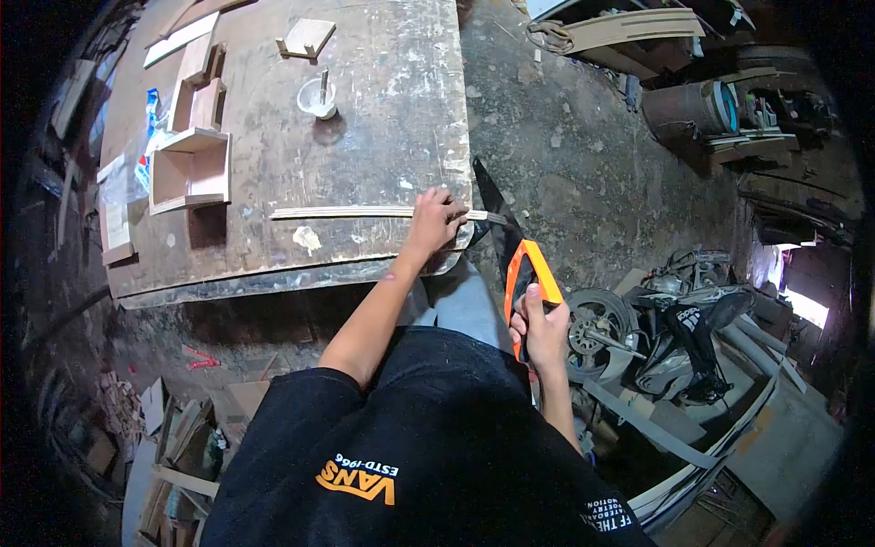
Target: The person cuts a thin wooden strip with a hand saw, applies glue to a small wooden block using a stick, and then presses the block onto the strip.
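Note:
My left hand (436, 221) presses down on a thin wooden strip (342, 212) near the right edge of the worn worktable (383, 137), its fingers closed around the strip. The strip's short end sticks out past the table edge. My right hand (542, 330) is wrapped around the orange and black handle of a hand saw (497, 205). The saw's dark blade points away from me beyond the table edge and crosses the strip's overhanging end in this view.
Open wooden boxes (191, 171) stand on the table's left side. A white cup (316, 98) with a stick in it and a small wooden piece (308, 38) sit farther back. At right are a motorcycle (674, 328) and a barrel (688, 114); wood scraps (173, 465) lie lower left.

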A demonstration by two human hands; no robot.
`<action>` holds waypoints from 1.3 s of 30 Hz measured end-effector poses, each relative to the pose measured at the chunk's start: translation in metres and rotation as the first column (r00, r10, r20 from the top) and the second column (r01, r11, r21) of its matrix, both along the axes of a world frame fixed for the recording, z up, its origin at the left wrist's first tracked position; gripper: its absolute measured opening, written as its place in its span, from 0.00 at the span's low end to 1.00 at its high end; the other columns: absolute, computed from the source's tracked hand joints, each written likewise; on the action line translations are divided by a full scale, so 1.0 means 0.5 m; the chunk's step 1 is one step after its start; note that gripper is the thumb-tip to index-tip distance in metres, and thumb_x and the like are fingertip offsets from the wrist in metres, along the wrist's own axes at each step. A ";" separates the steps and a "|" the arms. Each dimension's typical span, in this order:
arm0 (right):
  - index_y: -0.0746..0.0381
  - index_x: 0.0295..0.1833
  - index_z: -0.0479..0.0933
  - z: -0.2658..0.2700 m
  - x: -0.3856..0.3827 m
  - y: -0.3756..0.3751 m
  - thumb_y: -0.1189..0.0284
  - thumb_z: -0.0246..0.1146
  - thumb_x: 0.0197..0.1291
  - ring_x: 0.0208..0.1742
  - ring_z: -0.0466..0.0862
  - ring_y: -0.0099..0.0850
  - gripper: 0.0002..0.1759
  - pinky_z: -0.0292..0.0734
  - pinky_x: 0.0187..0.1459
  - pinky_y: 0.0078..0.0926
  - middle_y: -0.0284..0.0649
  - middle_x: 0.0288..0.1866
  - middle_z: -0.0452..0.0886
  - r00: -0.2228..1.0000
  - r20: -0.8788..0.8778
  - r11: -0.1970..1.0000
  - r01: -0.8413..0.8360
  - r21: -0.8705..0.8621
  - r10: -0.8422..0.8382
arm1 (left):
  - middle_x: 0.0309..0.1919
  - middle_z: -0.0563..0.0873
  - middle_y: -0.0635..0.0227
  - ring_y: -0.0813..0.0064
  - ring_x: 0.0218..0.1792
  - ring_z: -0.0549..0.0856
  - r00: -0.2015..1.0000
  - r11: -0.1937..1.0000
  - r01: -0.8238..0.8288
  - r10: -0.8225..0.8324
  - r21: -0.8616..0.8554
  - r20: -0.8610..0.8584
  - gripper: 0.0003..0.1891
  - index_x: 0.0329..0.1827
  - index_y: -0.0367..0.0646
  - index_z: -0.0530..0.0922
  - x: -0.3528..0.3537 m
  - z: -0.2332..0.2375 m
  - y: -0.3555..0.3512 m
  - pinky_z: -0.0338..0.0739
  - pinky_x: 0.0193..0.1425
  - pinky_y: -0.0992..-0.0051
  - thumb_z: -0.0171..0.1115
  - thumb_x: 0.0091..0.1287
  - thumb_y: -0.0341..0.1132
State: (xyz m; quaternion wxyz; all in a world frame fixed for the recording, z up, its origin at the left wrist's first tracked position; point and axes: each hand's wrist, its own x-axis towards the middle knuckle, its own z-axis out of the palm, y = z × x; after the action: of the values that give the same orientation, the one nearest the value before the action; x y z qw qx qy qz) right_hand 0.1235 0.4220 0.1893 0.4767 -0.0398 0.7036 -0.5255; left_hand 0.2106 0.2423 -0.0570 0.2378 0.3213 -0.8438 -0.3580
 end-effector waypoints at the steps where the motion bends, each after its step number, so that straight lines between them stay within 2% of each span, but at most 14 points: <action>1: 0.62 0.41 0.69 0.002 0.004 -0.007 0.55 0.62 0.75 0.19 0.69 0.17 0.21 0.66 0.19 0.19 0.30 0.26 0.69 1.000 -0.010 1.000 -0.006 0.025 0.006 | 0.38 0.82 0.69 0.62 0.47 0.79 1.000 1.000 -0.003 0.003 0.006 -0.012 0.10 0.41 0.55 0.92 -0.001 -0.002 -0.001 0.71 0.51 0.59 0.76 0.56 0.38; 3: 0.60 0.38 0.67 0.008 0.010 -0.023 0.57 0.61 0.77 0.19 0.67 0.18 0.20 0.65 0.19 0.19 0.28 0.24 0.65 0.999 -0.033 0.997 -0.017 0.073 0.019 | 0.38 0.82 0.69 0.63 0.47 0.79 1.000 1.000 -0.010 0.010 0.022 -0.024 0.10 0.40 0.55 0.92 -0.003 -0.002 0.000 0.71 0.52 0.60 0.76 0.55 0.38; 10: 0.59 0.37 0.67 0.018 0.003 -0.040 0.57 0.61 0.76 0.19 0.66 0.18 0.20 0.64 0.20 0.19 0.28 0.23 0.64 0.999 -0.035 0.997 -0.027 0.067 0.030 | 0.37 0.82 0.69 0.63 0.47 0.79 0.998 0.997 -0.056 0.055 0.060 0.006 0.11 0.41 0.56 0.92 -0.009 0.006 0.005 0.72 0.53 0.60 0.77 0.54 0.39; 16: 0.59 0.37 0.67 0.022 -0.007 -0.058 0.57 0.62 0.76 0.19 0.66 0.18 0.19 0.63 0.19 0.19 0.28 0.24 0.64 0.999 -0.011 0.999 -0.050 0.010 0.050 | 0.38 0.83 0.72 0.63 0.48 0.80 0.996 0.992 -0.086 0.085 0.093 0.014 0.10 0.40 0.56 0.92 -0.013 -0.004 0.008 0.71 0.54 0.60 0.77 0.54 0.40; 26: 0.60 0.40 0.70 0.011 0.003 -0.075 0.57 0.62 0.76 0.18 0.68 0.19 0.18 0.65 0.19 0.20 0.29 0.23 0.66 0.989 -0.031 0.989 -0.142 0.044 0.143 | 0.37 0.83 0.70 0.62 0.47 0.80 0.991 0.987 -0.135 0.135 0.085 0.002 0.11 0.39 0.56 0.91 -0.016 -0.005 0.012 0.70 0.53 0.61 0.78 0.53 0.38; 29: 0.63 0.40 0.72 0.020 0.002 -0.084 0.57 0.61 0.76 0.18 0.69 0.17 0.19 0.65 0.19 0.19 0.29 0.25 0.71 0.988 -0.030 0.987 -0.150 0.058 0.152 | 0.38 0.83 0.70 0.63 0.47 0.80 0.991 0.985 -0.133 0.134 0.106 -0.002 0.10 0.39 0.56 0.91 -0.015 -0.008 0.014 0.70 0.52 0.61 0.78 0.53 0.37; 32: 0.61 0.41 0.70 0.021 -0.002 -0.087 0.59 0.60 0.77 0.19 0.68 0.19 0.17 0.65 0.19 0.20 0.29 0.24 0.66 0.986 -0.022 0.986 -0.165 0.033 0.166 | 0.39 0.83 0.70 0.63 0.48 0.80 0.989 0.985 -0.148 0.147 0.094 0.015 0.10 0.39 0.57 0.91 -0.015 -0.005 0.020 0.69 0.52 0.61 0.77 0.54 0.37; 39: 0.61 0.40 0.69 0.036 0.003 -0.129 0.59 0.60 0.77 0.19 0.68 0.19 0.18 0.64 0.20 0.20 0.29 0.24 0.66 0.965 -0.043 0.963 -0.256 0.087 0.260 | 0.39 0.83 0.70 0.64 0.49 0.79 0.993 0.989 -0.116 0.115 0.094 0.014 0.09 0.41 0.57 0.92 -0.012 -0.003 0.016 0.69 0.55 0.61 0.76 0.56 0.39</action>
State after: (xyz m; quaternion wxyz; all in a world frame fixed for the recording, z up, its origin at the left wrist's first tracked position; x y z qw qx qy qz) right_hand 0.1251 0.3577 0.2071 0.5232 -0.1261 0.7256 -0.4288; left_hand 0.2045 0.2503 -0.0586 0.2390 0.3822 -0.8068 -0.3818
